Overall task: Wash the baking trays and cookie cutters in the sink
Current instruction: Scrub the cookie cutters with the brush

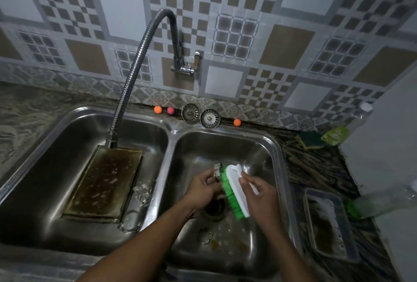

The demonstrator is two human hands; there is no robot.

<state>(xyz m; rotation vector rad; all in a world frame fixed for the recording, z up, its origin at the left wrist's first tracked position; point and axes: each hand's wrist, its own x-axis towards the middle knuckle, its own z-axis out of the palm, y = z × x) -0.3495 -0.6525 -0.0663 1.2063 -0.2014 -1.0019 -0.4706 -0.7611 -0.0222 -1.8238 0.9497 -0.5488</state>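
Over the right basin of the steel double sink [278, 146], my left hand [200, 188] pinches a small metal cookie cutter [217, 169]. My right hand [257, 191] grips a white scrub brush with green bristles [234, 193], its bristles against the cutter. A greasy, soapy baking tray [103, 182] lies in the left basin under the flexible faucet hose [126, 87]. Several metal cutters [142, 193] sit beside that tray. Another cutter [205, 236] rests on the right basin floor near the drain [214, 209].
A second dirty tray [327, 225] sits on the dark counter to the right, with a clear bottle [388, 200] lying beside it. A green sponge [312, 142] and a soap bottle [343, 128] stand farther back. Two strainers [200, 116] and small coloured balls [158, 109] line the ledge.
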